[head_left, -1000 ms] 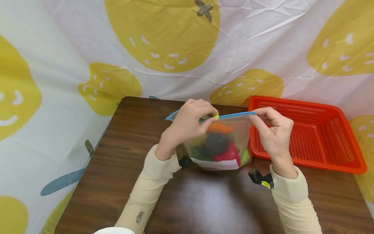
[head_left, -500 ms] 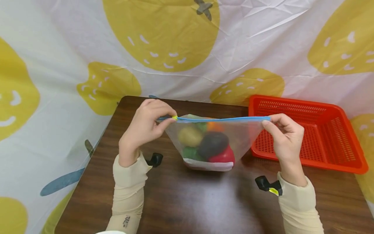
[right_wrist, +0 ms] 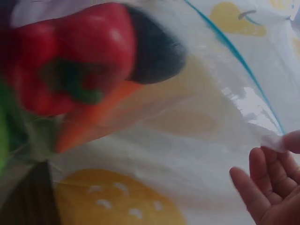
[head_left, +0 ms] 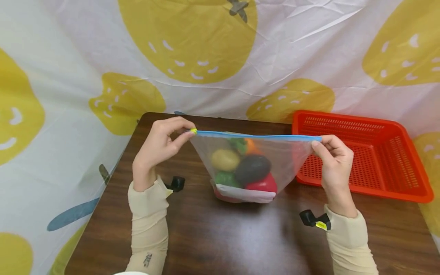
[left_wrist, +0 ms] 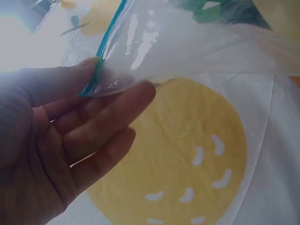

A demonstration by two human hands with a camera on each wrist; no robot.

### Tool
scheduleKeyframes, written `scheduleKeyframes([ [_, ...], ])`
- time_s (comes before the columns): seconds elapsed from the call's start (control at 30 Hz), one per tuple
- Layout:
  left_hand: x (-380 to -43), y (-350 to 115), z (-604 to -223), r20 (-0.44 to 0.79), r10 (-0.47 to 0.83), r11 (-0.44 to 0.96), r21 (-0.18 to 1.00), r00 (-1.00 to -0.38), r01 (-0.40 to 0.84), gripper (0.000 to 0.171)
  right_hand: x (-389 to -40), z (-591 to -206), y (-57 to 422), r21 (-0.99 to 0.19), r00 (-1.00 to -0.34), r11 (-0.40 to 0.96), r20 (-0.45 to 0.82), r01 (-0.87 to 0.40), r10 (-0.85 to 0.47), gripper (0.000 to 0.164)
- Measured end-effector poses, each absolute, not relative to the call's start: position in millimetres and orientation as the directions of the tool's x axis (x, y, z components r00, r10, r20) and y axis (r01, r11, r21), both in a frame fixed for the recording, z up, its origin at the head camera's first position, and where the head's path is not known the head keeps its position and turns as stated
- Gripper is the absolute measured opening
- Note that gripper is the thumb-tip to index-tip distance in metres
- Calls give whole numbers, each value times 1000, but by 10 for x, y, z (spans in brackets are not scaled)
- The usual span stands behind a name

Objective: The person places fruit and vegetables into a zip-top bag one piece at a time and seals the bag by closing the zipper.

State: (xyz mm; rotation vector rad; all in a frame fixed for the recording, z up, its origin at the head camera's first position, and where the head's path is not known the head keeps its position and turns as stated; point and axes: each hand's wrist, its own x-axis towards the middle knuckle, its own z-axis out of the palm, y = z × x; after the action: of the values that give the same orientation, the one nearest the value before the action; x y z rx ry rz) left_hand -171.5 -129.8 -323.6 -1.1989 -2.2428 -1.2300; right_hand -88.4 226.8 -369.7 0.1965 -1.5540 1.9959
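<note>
A see-through zip bag (head_left: 288,160) is stretched wide between my two hands, its blue zip strip (head_left: 254,136) running along the top. My left hand (head_left: 156,143) pinches the yellow slider (head_left: 193,131) at the strip's left end. At the other end, my right hand (head_left: 337,164) holds the top corner between thumb and fingers. Inside the bag lie a red bell pepper (right_wrist: 89,51), a dark egg-shaped piece (head_left: 253,169), a tan potato-like piece (head_left: 225,159), an orange carrot (right_wrist: 101,110) and a green piece (head_left: 225,178).
A red plastic basket (head_left: 372,194) with perforated sides stands at the right of the brown wooden table (head_left: 220,236). Behind the table hangs a white cloth (head_left: 206,101) printed with yellow fruit.
My left hand has moved left with the yellow slider, from mid-strip to the strip's left end. My right hand has shifted slightly right, and the bag's top is now pulled straight.
</note>
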Motion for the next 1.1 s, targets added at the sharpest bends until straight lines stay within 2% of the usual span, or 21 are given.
scheduleKeyframes([
  [0.13,-1750,-1241,-3274,580,499,278,597,-644,753,3,-897,-3875,2266,-813,-838,-244,454,-528,302,9],
  [0.23,-1763,-1189,-3303,577,473,254,634,-666,730,4,-864,-4039,2265,-802,-837,-245,536,-545,109,28],
  [0.3,-1764,-1154,-3319,584,460,233,647,-669,726,4,-830,-4155,2251,-803,-807,-181,587,-568,-72,55],
  [0.37,-1758,-1121,-3325,596,450,217,650,-665,729,4,-775,-4263,2219,-808,-778,-82,585,-583,-231,82],
  [0.43,-1752,-1090,-3326,603,444,204,652,-662,730,4,-709,-4370,2162,-797,-762,46,556,-602,-333,100],
  [0.5,-1747,-1067,-3330,605,436,198,658,-666,727,4,-627,-4469,2082,-760,-768,210,517,-615,-377,112],
  [0.63,-1731,-1040,-3348,595,412,203,678,-690,706,4,-457,-4691,1833,-649,-807,479,480,-591,-345,127],
  [0.73,-1709,-1019,-3359,591,391,214,687,-705,695,4,-353,-4852,1579,-618,-851,606,479,-500,-214,135],
  [0.8,-1689,-995,-3357,592,383,214,690,-709,692,4,-319,-4926,1408,-621,-863,660,497,-424,-86,132],
  [0.87,-1671,-970,-3349,590,380,207,696,-712,687,4,-331,-4957,1271,-611,-843,700,538,-370,24,124],
  [0.93,-1655,-952,-3339,589,373,202,703,-717,682,4,-357,-4958,1175,-569,-796,739,601,-360,76,113],
  [1.03,-1638,-943,-3334,580,359,195,719,-731,667,5,-372,-4946,1107,-578,-732,673,676,-462,79,107],
  [1.1,-1628,-945,-3338,572,355,192,730,-740,656,5,-399,-4910,1071,-631,-702,496,710,-597,57,107],
])
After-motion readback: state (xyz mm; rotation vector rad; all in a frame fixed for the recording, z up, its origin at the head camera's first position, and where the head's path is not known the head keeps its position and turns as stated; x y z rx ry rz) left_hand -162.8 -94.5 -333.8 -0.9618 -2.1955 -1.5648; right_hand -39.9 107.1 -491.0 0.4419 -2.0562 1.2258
